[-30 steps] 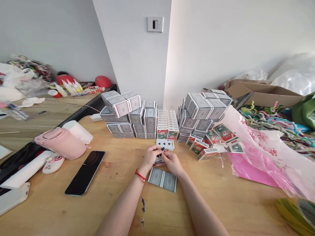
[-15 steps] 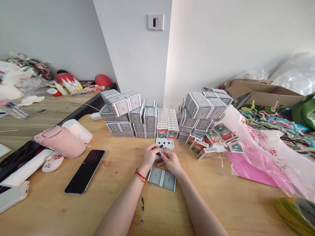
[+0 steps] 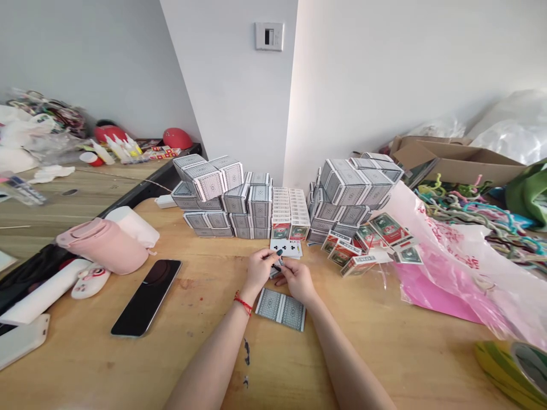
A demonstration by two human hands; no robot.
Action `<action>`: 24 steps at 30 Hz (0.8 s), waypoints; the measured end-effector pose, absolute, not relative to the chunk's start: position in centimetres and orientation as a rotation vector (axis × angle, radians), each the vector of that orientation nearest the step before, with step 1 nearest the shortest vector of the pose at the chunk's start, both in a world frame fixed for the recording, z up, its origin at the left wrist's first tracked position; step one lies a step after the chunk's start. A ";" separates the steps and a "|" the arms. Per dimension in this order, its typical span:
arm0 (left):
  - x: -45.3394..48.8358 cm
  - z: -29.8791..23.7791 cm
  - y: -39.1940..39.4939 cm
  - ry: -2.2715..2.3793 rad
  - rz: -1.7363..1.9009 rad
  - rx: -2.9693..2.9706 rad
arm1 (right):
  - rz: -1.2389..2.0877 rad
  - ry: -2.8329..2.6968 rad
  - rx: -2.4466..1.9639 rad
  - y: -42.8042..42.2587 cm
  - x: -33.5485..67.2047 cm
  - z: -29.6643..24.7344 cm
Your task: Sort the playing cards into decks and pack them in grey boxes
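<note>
My left hand (image 3: 258, 271) and my right hand (image 3: 300, 280) meet over the table, fingers pinched on some playing cards (image 3: 281, 262). My fingers cover most of these cards, so their number cannot be made out. Just beyond lie face-up playing cards (image 3: 292, 248) showing black clubs. Nearer to me, between my wrists, patterned card backs (image 3: 281, 309) lie side by side, face down. Two columns of small card boxes (image 3: 282, 210) stand straight ahead, between large piles of grey-backed card packs on the left (image 3: 209, 183) and right (image 3: 347, 185).
Loose red-and-green card boxes (image 3: 344, 251) lean beside pink plastic wrapping (image 3: 442, 267) on the right. A roll of yellow tape (image 3: 498, 364) sits at the near right. On the left are a black phone (image 3: 145, 297) and a pink bottle (image 3: 105, 245).
Both hands stay at almost the same spot, with a slight shift of the fingers on the cards. The whole view has moved very slightly.
</note>
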State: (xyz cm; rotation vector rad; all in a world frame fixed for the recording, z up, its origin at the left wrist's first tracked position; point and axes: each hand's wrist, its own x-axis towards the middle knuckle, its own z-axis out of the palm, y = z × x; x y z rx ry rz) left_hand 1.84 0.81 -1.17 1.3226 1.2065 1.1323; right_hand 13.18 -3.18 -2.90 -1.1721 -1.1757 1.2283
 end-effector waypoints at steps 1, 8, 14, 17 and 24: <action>1.8 -1.2 0.8 1.201 1.122 1.310 | 1.201 -1.197 -1.183 -3.2 13.2 -3.0; 1.9 -1.3 0.8 1.113 1.151 1.285 | 1.044 -1.325 -1.272 -3.6 13.3 -2.7; 2.1 -0.3 -0.2 1.110 1.335 1.606 | 0.865 -1.149 -1.331 -3.0 14.6 -2.0; 2.2 -0.1 -0.6 1.067 1.356 1.766 | 0.902 -0.988 -1.269 -2.6 15.1 -2.1; 2.4 -0.5 -0.8 1.059 1.318 1.947 | 0.907 -0.999 -1.273 -2.6 15.1 -2.5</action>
